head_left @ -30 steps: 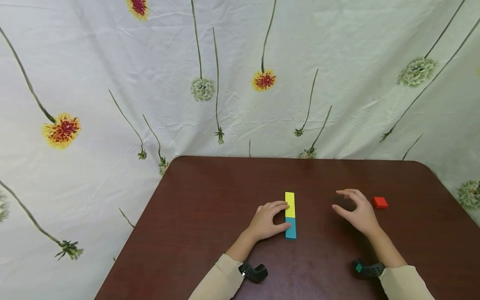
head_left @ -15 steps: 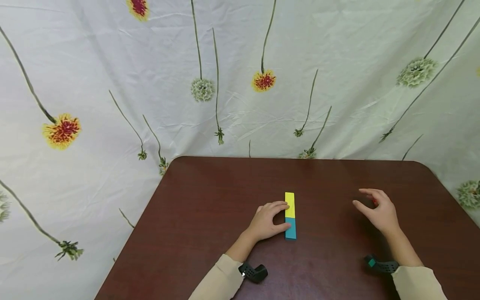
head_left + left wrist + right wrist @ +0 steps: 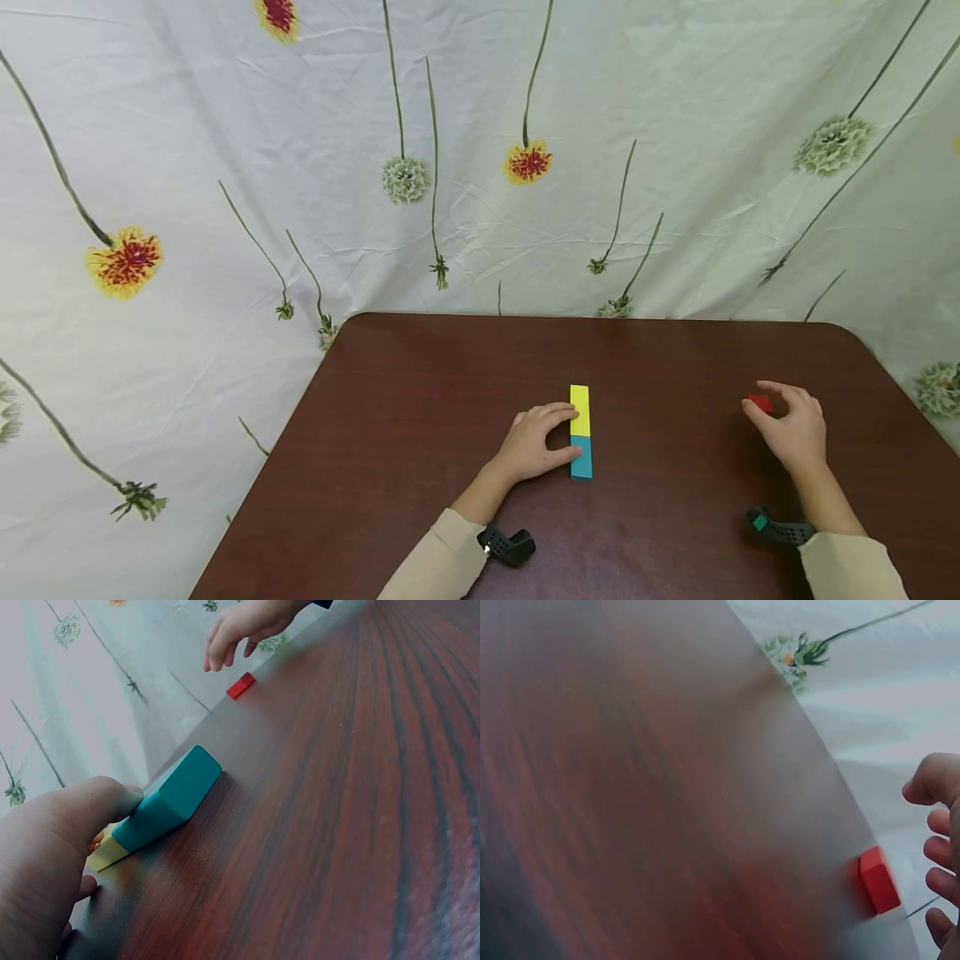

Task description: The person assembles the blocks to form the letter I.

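1. The cloth (image 3: 330, 125), pale and printed with flowers on long stems, hangs from the far left across to the right, behind the table.
2. The table (image 3: 412, 375) is dark reddish brown with rounded far corners; its grain shows in both wrist views.
3. The left sleeve (image 3: 435, 562) is beige and comes in from the near edge; a black band (image 3: 508, 546) sits at that wrist.
4. The left hand (image 3: 528, 442) is spread, with a wide gap between thumb and fingers. The thumb touches the blue block and the fingers reach the yellow one, on their left side; it rests against them and does not wrap round either.
5. The yellow block (image 3: 581, 400) and the blue block (image 3: 582, 468) lie on the table in one straight line, end to end and touching, yellow at the far end, blue nearer the person.
6. The red block (image 3: 759, 402), short, lies on the table well to the right of that pair, partly hidden by the right thumb in the head view.
7. The right hand (image 3: 797, 425) is parted wide between thumb and forefinger, just beside the red block. The wrist views show a gap between them; it holds nothing.
8. The right wristband (image 3: 783, 532) is black with a green patch, beside the beige right sleeve (image 3: 851, 567).
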A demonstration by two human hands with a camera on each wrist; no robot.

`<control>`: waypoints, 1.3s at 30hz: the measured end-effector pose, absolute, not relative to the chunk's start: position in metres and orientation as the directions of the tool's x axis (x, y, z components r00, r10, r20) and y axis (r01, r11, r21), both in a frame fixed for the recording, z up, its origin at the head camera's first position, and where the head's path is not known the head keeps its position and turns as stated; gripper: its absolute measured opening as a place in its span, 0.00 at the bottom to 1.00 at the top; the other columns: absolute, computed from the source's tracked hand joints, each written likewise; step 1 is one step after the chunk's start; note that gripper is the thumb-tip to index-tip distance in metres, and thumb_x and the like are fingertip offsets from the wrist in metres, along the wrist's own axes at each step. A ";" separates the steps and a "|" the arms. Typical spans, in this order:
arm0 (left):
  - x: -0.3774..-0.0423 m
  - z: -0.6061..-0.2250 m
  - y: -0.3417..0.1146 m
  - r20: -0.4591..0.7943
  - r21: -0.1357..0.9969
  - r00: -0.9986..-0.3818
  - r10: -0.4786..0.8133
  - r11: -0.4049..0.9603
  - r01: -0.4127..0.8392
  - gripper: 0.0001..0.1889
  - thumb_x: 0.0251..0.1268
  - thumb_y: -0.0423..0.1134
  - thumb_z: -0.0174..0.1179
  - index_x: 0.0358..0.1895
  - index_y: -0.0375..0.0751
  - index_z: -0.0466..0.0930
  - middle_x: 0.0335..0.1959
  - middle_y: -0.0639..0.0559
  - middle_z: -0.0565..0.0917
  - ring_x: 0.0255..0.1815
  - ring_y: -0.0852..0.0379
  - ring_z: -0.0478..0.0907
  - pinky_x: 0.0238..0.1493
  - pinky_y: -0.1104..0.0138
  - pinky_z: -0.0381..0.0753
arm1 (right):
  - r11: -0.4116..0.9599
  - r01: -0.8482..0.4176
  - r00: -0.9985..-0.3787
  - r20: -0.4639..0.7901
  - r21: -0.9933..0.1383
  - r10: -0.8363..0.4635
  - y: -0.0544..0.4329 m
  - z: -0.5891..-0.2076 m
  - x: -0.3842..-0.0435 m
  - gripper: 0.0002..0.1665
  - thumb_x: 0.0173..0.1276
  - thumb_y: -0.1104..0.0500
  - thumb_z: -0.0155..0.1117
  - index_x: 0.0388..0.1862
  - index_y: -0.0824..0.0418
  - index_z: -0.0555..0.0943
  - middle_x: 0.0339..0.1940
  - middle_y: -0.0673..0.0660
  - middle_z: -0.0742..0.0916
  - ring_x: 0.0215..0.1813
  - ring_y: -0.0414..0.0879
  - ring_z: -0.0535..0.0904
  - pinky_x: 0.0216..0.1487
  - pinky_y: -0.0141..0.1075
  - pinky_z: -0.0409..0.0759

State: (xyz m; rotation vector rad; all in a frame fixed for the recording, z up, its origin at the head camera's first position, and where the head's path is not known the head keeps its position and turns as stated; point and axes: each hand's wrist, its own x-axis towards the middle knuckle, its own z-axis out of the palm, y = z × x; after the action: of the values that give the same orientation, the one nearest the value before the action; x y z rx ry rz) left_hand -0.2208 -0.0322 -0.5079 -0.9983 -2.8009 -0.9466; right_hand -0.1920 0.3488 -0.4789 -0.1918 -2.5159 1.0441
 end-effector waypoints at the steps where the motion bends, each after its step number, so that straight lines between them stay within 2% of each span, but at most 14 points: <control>1: -0.221 -0.508 -0.032 0.213 0.537 -0.795 0.568 0.611 0.581 0.28 0.65 0.53 0.61 0.67 0.48 0.74 0.68 0.55 0.71 0.69 0.54 0.66 0.63 0.49 0.62 | 0.707 -0.013 -0.909 0.304 -0.707 0.287 0.350 -0.480 -0.192 0.26 0.68 0.57 0.61 0.57 0.74 0.75 0.57 0.75 0.73 0.57 0.69 0.64 0.49 0.60 0.62; 9: -0.219 -0.507 -0.031 0.215 0.532 -0.790 0.574 0.610 0.588 0.28 0.65 0.53 0.61 0.67 0.48 0.74 0.68 0.55 0.71 0.69 0.54 0.66 0.63 0.49 0.63 | 0.667 0.086 -0.909 0.216 -0.740 0.357 0.355 -0.489 -0.191 0.29 0.70 0.56 0.58 0.61 0.77 0.71 0.60 0.77 0.69 0.59 0.72 0.62 0.54 0.63 0.60; 17: -0.218 -0.506 -0.031 0.207 0.531 -0.787 0.581 0.609 0.589 0.28 0.65 0.53 0.61 0.67 0.48 0.73 0.69 0.55 0.71 0.69 0.53 0.66 0.63 0.49 0.62 | 0.644 0.159 -0.884 0.183 -0.748 0.430 0.355 -0.498 -0.190 0.29 0.69 0.57 0.60 0.60 0.76 0.71 0.57 0.76 0.74 0.61 0.69 0.65 0.60 0.60 0.59; 26: -0.217 -0.506 -0.032 0.209 0.525 -0.787 0.581 0.612 0.591 0.28 0.65 0.53 0.61 0.67 0.48 0.74 0.68 0.55 0.71 0.68 0.53 0.67 0.62 0.49 0.63 | 0.661 0.178 -0.877 0.187 -0.729 0.442 0.354 -0.505 -0.190 0.28 0.69 0.58 0.61 0.60 0.76 0.72 0.54 0.75 0.74 0.57 0.68 0.66 0.57 0.58 0.61; 39: -0.221 -0.509 -0.033 0.215 0.543 -0.794 0.568 0.606 0.581 0.28 0.65 0.54 0.61 0.67 0.49 0.74 0.68 0.55 0.71 0.68 0.53 0.66 0.63 0.49 0.63 | 0.667 0.188 -0.879 0.181 -0.721 0.442 0.350 -0.500 -0.193 0.25 0.70 0.58 0.58 0.59 0.75 0.72 0.54 0.75 0.74 0.56 0.68 0.66 0.58 0.59 0.60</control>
State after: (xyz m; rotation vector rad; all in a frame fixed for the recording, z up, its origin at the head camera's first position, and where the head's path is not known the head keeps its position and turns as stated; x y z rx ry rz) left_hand -0.2206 -0.0333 -0.5094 -1.0009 -2.7968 -0.9578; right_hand -0.1934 0.3497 -0.5000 -0.4980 -2.5437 1.0442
